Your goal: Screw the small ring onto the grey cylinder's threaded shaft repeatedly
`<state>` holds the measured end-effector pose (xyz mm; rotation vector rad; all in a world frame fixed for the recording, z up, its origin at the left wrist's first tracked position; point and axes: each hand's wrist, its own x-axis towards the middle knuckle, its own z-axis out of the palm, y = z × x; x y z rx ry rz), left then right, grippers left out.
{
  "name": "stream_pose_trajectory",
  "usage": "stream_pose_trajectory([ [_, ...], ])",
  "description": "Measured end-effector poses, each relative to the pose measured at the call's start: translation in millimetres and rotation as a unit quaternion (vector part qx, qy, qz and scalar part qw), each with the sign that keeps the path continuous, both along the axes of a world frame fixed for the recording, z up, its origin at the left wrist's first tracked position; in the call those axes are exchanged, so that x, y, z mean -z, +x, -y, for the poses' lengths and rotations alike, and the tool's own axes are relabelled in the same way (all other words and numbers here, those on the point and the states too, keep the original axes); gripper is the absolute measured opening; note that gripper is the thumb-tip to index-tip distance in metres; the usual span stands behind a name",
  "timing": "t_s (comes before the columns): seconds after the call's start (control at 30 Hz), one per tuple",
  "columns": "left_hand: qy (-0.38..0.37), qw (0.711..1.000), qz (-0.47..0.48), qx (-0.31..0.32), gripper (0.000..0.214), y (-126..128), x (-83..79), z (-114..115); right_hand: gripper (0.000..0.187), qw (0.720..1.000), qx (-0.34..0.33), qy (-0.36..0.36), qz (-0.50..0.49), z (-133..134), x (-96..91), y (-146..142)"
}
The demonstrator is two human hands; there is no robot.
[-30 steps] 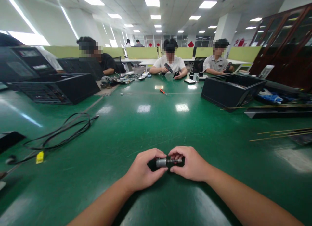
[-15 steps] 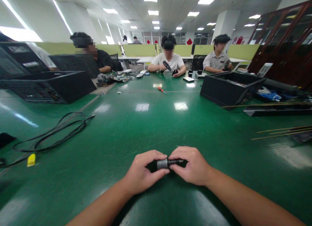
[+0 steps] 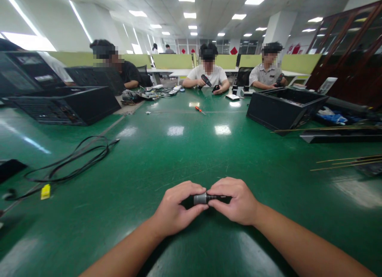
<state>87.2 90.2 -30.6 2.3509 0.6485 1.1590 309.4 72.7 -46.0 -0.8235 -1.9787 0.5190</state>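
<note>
Just above the table, both of my hands meet around a short black-and-grey electric screwdriver [image 3: 200, 199], lying level across my view. My left hand [image 3: 179, 207] curls around its dark body, thumb and fingertips pressing near the grey collar. My right hand [image 3: 235, 201] has thumb and fingers closed at the ridged black front end, where a thin bit points right into the palm. Part of the tool's body is hidden behind my left hand and in shadow.
A coiled black cable [image 3: 80, 161] with a yellow tag [image 3: 45, 192] lies left. Black computer cases stand left [image 3: 77, 106] and right [image 3: 277, 112]. A small orange screwdriver [image 3: 199, 109] lies ahead on the green table [image 3: 167, 157]. Thin rods [image 3: 343, 164] lie right. Co-workers sit opposite.
My view has shifted slightly, so the surroundings appear a little farther right. My right fingers now cover more of the bit; both hands keep their hold on the electric screwdriver.
</note>
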Motion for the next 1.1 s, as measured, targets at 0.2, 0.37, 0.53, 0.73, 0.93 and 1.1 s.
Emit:
stream_pose_trajectory([
  [0.2, 0.002, 1.0, 0.003, -0.012, 0.028, 2.2, 0.0, 3.0, 0.012, 1.0, -0.003, -0.005, -0.005, 1.1, -3.5, 0.2],
  [0.37, 0.019, 0.999, 0.002, -0.029, 0.026, 4.4, -1.9, 6.3, 0.012, 1.0, -0.003, 0.005, 0.009, 1.4, -3.6, 2.2],
  [0.53, 0.025, 0.999, 0.0, -0.031, 0.027, 4.3, -1.8, 7.5, 0.011, 1.0, -0.004, 0.004, 0.007, 1.9, -4.6, 2.8],
  [0.73, 0.034, 0.999, 0.0, -0.031, 0.03, 4.1, -2.5, 7.4, 0.009, 1.0, -0.008, 0.001, -0.004, 2.0, -6.4, 1.6],
  [0.93, 0.046, 0.999, -0.001, -0.024, 0.031, 2.3, -1.3, 5.8, 0.008, 0.999, -0.017, -0.038, -0.015, 1.6, -10.2, 0.2],
  [1.1, 0.049, 0.998, -0.008, -0.028, 0.031, 1.5, -1.3, 5.4, 0.008, 0.998, -0.022, -0.057, -0.018, 1.9, -13.2, 0.5],
])
